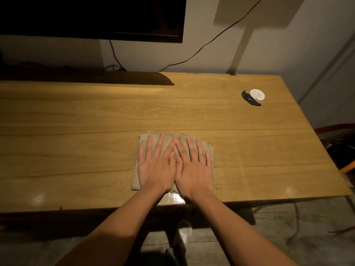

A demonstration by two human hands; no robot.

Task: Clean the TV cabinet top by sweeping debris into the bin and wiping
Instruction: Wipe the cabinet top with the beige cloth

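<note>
We are looking down at one wooden desk (76, 116), and taking the cloth as our landmark, we are counting things from left to right. Up and to the left of the cloth, one dark TV screen (92, 16) is hanging above the far edge of the desk, with two dark cables (211, 40) trailing down the wall beneath it. One beige cloth (169, 138) is lying flat on the desk, close to the near edge and a little right of the middle. We are pressing two hands onto it: our left hand (156, 169) is lying flat on the left part of the cloth with fingers straight and spread, and our right hand (195, 171) is lying flat on the right part, fingers likewise straight. The two hands are touching each other along the thumbs and forefingers, neither curling round the fabric. Well to the right of the cloth and farther back, one white round piece (257, 94) is sitting on the desk, with one black curved scrap (249, 99) lying just beside it on its left.
</note>
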